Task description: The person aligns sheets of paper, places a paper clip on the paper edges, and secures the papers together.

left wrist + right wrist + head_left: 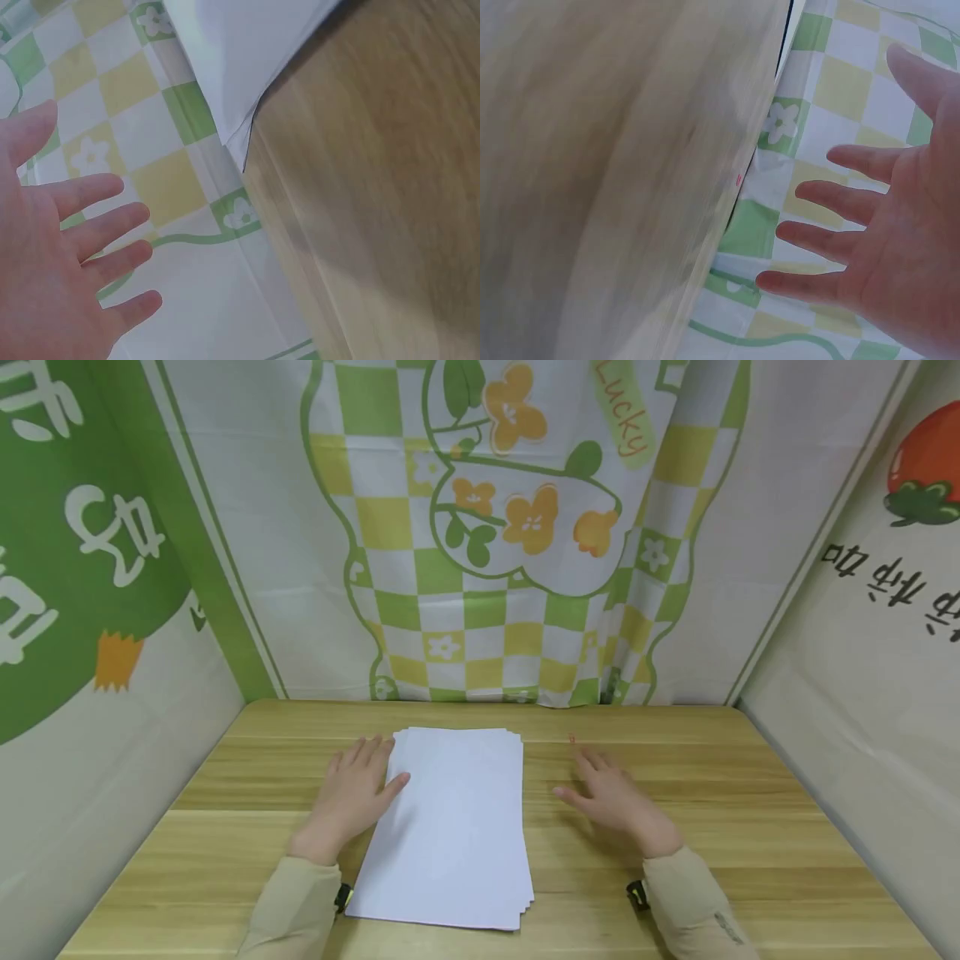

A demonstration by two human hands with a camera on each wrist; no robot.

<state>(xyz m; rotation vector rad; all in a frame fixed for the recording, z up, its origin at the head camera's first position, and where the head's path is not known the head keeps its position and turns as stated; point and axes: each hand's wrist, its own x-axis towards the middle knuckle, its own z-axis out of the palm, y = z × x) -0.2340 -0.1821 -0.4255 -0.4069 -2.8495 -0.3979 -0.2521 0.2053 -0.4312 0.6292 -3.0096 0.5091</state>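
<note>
A stack of white paper (457, 835) lies on the wooden table, its sheets slightly out of line at the corners. Beside its upper left edge is my left hand (351, 795), fingers spread and thumb reaching over the paper in the head view. The left wrist view shows that hand (52, 247) with nothing in its palm, apart from the paper corner (232, 97). To the right of the stack my right hand (617, 802) hovers with extended fingers and holds nothing. Just past its fingertips lies a tiny red item (572, 739), too small to identify.
The wooden table (750, 827) ends at the back against a hanging checkered cloth (487, 635). Printed cloth walls stand at the left (172, 710) and the right (847, 710). Dark bands show at both sleeve cuffs.
</note>
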